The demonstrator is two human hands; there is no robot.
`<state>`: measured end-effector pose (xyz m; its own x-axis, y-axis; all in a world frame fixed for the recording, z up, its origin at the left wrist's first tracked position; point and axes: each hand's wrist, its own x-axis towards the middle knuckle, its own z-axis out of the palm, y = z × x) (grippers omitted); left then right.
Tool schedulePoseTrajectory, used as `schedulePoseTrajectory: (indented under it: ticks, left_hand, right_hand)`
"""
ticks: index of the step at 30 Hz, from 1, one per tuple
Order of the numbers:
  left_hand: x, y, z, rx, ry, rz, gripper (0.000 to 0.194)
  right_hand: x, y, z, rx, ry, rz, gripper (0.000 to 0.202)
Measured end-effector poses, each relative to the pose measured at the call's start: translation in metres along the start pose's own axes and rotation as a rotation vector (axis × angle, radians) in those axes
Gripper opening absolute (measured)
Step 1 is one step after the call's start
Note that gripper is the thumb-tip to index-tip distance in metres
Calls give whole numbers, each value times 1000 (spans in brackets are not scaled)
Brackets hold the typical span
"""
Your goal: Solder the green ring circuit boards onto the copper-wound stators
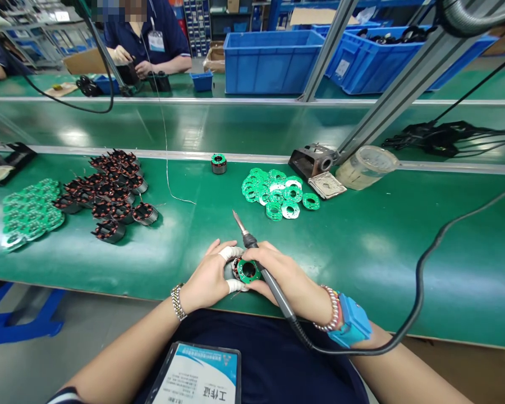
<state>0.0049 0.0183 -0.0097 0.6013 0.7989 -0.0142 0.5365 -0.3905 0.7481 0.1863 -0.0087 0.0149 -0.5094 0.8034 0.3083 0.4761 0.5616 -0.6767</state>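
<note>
From my remote seat, I am watching two hands working at the near edge of the green table (pixel 382 252), with the stator (pixel 235 268) sitting between them. The left hand (pixel 206 279) is pinching the stator from nine o'clock, its taped thumb and forefinger curling round the side. The right hand (pixel 284 269) is closing in from three o'clock, its thumb and forefinger meeting the green ring board (pixel 247 279) on the stator while also carrying the soldering iron (pixel 273 283); how the remaining fingers are gripping, I cannot tell. The iron's tip is pointing towards eleven o'clock, clear of the board.

I am judging this as seating or aligning the board, with no soldering happening at this instant. To my eye, the next move is calling for holding the board level and steady before turning the tip towards it. The solder wire (pixel 167 168) is hanging towards ten or eleven o'clock, and loose ring boards (pixel 275 193) are lying near one o'clock.
</note>
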Motion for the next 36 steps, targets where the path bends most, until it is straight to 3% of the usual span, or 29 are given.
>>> schedulePoseTrajectory:
  ticks: [5,12,21,33,36]
  left_hand:
    - [0,2,-1,18,-13,4,47]
    - [-2,-1,2,52,-2,19,47]
    - [-2,-2,3,76,-10,30,48]
    - [-2,-3,8,90,28,4,53]
    - [-6,-4,3,60,20,-6,58]
  right_hand:
    - [1,-2,-1,0,-37,3,39]
    - [-2,-4,9,29,105,45,43]
    - [-5,-2,16,50,178,57,33]
    - [2,-1,10,15,145,14,38]
    - [-9,2,3,6,226,29,37]
